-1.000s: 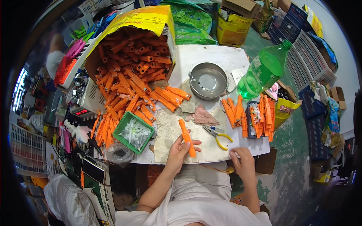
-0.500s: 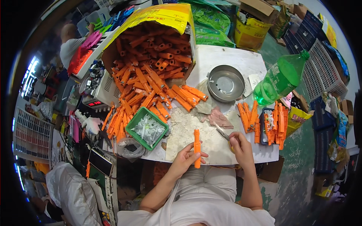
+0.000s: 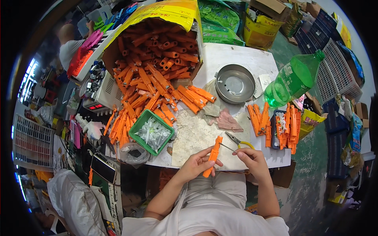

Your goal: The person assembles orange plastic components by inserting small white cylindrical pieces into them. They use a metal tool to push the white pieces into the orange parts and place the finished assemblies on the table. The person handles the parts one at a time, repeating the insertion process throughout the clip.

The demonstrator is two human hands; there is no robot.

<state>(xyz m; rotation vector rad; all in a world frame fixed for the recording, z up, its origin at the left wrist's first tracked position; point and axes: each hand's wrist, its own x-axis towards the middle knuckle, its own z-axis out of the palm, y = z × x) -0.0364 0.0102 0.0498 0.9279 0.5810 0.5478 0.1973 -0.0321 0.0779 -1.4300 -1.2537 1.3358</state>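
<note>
My left hand (image 3: 199, 165) is wrapped round a slim orange plastic housing (image 3: 214, 156), held tilted with its narrow top end up and to the right. Across from it, my right hand (image 3: 252, 162) pinches a thin grey rod (image 3: 227, 147) whose far end meets the side of the housing near its top; whether it goes in, I cannot tell. Pliers (image 3: 235, 138) with yellow handles lie on the worn board (image 3: 189, 135) just beyond my right fingers.
A yellow-edged sack (image 3: 165, 13) spills orange housings across the left. Near it sits a green tray (image 3: 136, 135) of clear plastic pieces. A metal bowl (image 3: 236, 98), pink cloth (image 3: 229, 121) and green bottle (image 3: 291, 84) stand beyond. More housings surround a dark bin (image 3: 273, 142) at right.
The housing has tipped from upright to leaning right. My right hand has come down and left, and the thin rod now shows between its fingers and the housing. The pliers' handles are uncovered.
</note>
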